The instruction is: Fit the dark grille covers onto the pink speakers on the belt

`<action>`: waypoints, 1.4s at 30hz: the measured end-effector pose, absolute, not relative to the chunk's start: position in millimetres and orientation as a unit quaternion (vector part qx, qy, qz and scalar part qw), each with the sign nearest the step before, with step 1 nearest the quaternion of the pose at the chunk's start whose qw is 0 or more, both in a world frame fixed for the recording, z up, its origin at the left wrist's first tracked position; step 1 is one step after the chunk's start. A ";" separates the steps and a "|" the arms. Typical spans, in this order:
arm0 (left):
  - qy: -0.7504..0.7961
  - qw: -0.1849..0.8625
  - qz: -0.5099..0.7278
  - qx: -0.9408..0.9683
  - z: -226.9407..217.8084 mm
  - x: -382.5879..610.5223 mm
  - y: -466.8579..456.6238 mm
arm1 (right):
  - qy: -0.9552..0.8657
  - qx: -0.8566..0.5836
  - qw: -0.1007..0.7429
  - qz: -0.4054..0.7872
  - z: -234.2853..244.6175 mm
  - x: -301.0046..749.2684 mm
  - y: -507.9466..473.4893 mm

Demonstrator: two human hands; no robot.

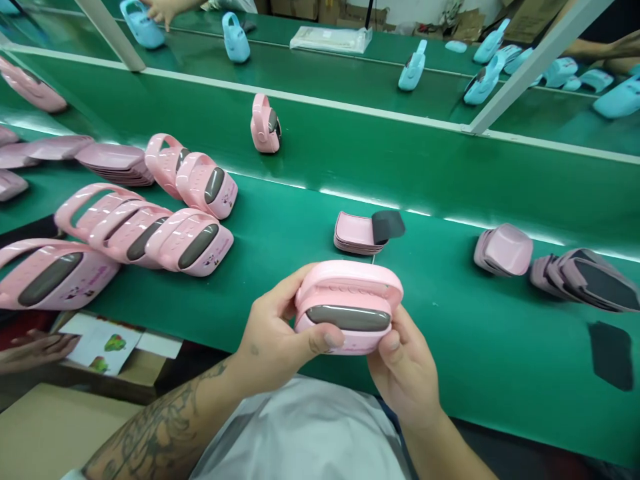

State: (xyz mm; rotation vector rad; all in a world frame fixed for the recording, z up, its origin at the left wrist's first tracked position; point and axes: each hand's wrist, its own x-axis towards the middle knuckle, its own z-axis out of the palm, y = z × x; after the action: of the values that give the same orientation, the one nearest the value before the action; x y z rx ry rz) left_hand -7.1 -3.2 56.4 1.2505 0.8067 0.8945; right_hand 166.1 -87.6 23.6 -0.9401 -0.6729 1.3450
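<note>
Between my two hands is a pink plastic case (345, 340) with a loop handle and a long dark grey window, held just above the green bench. My left hand (285, 340) grips its left end, thumb across the front below the window. On the right end, my right hand (407, 367) is closed around the lower corner, its thumb at the front. The case's underside and the fingers behind it are hidden. Just beyond it lies a small stack of pink trays (354, 228) with a dark sheet (388, 225) on its right side.
Several matching pink cases (190, 243) and stacked pink panels (116, 160) stand on the left. More pink parts (505, 248), dark-faced pieces (595, 277) and a black sheet (611, 355) lie right. Behind a metal rail stand blue cases (236, 40). Another person's hand (43, 350) is at lower left.
</note>
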 end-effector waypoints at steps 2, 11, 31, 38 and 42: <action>0.359 0.637 0.394 0.557 54.7 -8.4 -2.9 | -0.277 -0.393 0.643 0.596 25.7 164.8 -86.1; 0.343 0.588 0.434 0.590 37.9 -19.5 1.5 | -0.294 -0.371 0.618 0.628 33.7 176.3 -80.2; 0.361 0.699 0.420 0.452 28.6 4.5 -9.3 | -0.311 -0.477 0.564 0.597 53.4 177.9 -81.4; 0.373 0.715 0.372 0.460 25.1 -3.4 -12.3 | -0.328 -0.531 0.547 0.559 45.5 179.5 -90.7; 0.400 0.597 0.330 0.612 40.1 -18.8 -1.6 | -0.346 -0.593 0.483 0.544 44.0 191.2 -96.9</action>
State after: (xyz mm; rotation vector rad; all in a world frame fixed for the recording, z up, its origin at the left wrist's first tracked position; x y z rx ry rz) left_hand -18.8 -1.6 40.1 1.4199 0.9294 0.7664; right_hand 191.2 -96.9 44.0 -1.4443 -0.8434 1.3260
